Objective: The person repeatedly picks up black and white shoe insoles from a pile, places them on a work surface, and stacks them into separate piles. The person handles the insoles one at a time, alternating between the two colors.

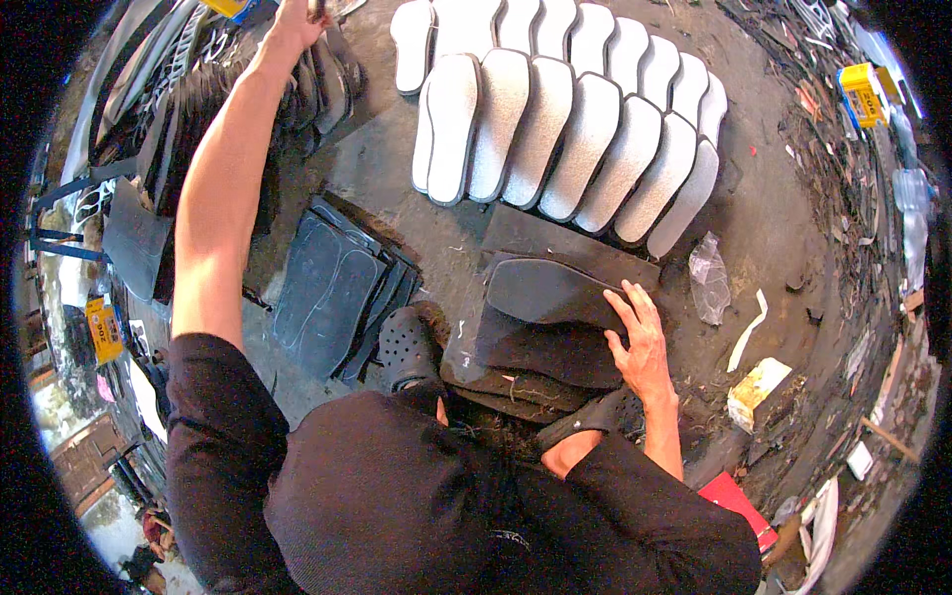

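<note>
Far out at the upper left, my left hand (294,28) is closed around a small dark thing at the picture's top edge, too cut off to name. My right hand (643,342) is open, fingers stretched, its fingertips touching the right end of a black sole piece (550,292). That piece lies on a stack of dark sheets (565,233) between my feet, with another dark sole shape (545,352) just nearer. Beyond them, white fleecy insoles (535,119) with dark edges overlap in two rows on the floor.
Black sheets with sole outlines (332,288) are piled left of my clog (407,347). Several dark sole pieces (327,84) stand on edge near my left arm. To the right lie crumpled clear plastic (709,280), a yellow-white block (759,390) and a red box (739,506).
</note>
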Available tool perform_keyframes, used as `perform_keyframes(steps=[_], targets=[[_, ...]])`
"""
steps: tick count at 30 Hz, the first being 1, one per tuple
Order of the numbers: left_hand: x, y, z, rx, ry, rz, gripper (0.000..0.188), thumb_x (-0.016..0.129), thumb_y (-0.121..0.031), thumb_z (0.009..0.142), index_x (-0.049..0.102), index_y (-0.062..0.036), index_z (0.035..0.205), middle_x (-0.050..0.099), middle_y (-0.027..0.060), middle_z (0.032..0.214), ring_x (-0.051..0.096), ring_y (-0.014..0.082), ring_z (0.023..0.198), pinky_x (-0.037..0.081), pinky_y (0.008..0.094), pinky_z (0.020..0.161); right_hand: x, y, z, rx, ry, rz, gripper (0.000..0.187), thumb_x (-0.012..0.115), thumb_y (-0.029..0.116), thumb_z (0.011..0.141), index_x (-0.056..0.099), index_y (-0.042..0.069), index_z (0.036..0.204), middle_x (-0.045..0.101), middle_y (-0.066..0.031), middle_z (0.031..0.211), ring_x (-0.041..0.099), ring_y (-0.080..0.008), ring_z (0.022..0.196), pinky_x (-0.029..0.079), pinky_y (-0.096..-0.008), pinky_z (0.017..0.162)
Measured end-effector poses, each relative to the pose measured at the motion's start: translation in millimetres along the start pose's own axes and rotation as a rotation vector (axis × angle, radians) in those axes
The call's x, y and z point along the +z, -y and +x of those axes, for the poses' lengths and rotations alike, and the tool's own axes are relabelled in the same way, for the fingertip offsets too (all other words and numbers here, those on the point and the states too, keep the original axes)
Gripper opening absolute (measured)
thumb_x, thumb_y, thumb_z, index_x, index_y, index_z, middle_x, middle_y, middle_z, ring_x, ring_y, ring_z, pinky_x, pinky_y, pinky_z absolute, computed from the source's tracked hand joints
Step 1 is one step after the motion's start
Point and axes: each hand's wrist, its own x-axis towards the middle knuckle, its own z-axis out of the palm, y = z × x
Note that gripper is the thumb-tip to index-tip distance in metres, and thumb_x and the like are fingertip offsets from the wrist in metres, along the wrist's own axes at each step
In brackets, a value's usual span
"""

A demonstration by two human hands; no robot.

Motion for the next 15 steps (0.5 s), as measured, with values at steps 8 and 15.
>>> perform_keyframes(steps=[8,15], targets=[[126,-53,-301,-0.24,0.609,-0.471,0.082,0.06,-0.061,0.088,0.062,0.0054,0.137,0.067,0.024,0.134,0.068,0.0352,0.113,0.053,0.0465,0.103,3,23,3,0.018,-0.084,-0.032,0.067,0.085,0.016,0.086,0.061,0.016,0.149,0.049,-0.0181,0.161,0.041,-0.0413,0.152,0.035,-0.0513,0.127],[144,-18,-460,-0.946,0.747,-0.825,0.09,0.056,-0.051,0.078,0.05,0.0024,0.151,0.066,0.0321,0.129,0.069,0.0401,0.1,0.058,0.0472,0.081,-6,50,-16,0.135,-0.1,1.199,0.075,0.074,0.04,0.103,0.04,0.009,0.162,0.058,-0.0141,0.146,0.067,-0.0267,0.121,0.058,-0.0413,0.099]])
